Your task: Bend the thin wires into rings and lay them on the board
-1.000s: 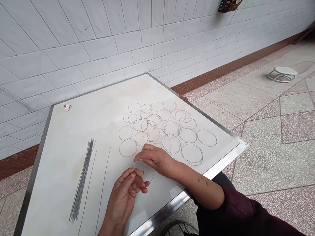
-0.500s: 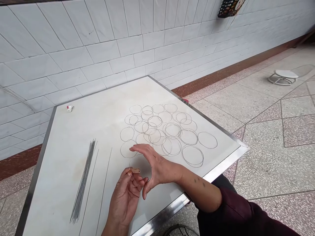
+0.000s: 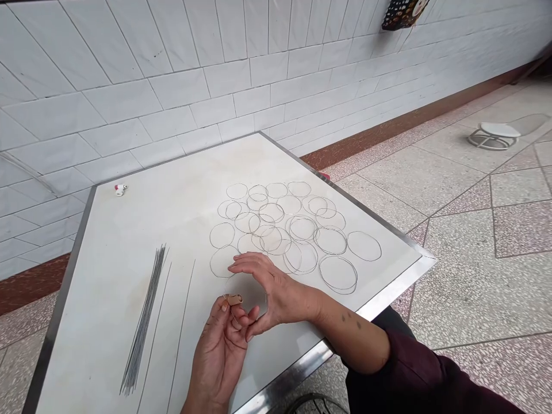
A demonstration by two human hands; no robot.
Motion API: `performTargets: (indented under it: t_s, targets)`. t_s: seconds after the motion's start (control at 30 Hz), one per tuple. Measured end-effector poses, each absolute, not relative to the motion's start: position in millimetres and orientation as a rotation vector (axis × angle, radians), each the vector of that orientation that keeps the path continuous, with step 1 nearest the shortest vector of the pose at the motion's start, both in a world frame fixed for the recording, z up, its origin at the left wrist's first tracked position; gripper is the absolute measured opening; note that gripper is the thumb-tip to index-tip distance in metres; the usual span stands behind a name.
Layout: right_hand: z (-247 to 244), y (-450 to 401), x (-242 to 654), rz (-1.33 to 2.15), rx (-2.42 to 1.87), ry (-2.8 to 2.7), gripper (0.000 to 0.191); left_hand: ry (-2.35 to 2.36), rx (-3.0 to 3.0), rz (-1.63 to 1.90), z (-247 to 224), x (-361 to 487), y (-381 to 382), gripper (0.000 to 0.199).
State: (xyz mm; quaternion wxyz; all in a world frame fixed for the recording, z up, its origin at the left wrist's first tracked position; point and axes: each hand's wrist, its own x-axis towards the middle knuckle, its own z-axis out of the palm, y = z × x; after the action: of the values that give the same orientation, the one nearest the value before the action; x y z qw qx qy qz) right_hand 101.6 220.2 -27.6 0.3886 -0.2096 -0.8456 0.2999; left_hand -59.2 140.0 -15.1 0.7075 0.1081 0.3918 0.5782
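My left hand pinches a thin wire ring near its left side. A small tan, rolled-looking piece shows at those fingertips; I cannot tell whether it is tape round a finger. My right hand curves in a wide C about the ring's right side, thumb and fingers well apart. Its thumb is close to the left fingers, and whether it presses on the wire is unclear. Beyond the hands, many wire rings lie flat and overlapping on the white table.
Left of my hands lies a bundle of straight wires, with two single wires beside it. Small white-and-red pieces sit near the far left corner. A metal edge borders the table, a tiled wall stands behind, and a low stool is on the floor.
My right thumb has moved in toward the left fingers, narrowing the curve of that hand a little. The tan piece at my left fingertips has turned slightly. The rings on the table lie as before.
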Motion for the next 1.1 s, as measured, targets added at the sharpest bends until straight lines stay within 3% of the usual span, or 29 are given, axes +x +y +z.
performTargets:
  t_s: [0.37, 0.63, 1.1]
  targets:
    - [-28.7, 220.2, 100.6, 0.704, -0.521, -2.114, 0.081, 0.860, 0.285, 1.338, -17.7, -59.2, 139.6, 0.014]
    - [-30.0, 221.9, 101.6, 0.800, -0.568, -2.121, 0.106, 0.883, 0.209, 1.328, -18.9, -57.0, 139.4, 0.020]
    - [-29.3, 222.5, 103.1, 0.809, -0.470, -2.054, 0.091, 0.919, 0.338, 1.292, -16.3, -54.6, 138.2, 0.016]
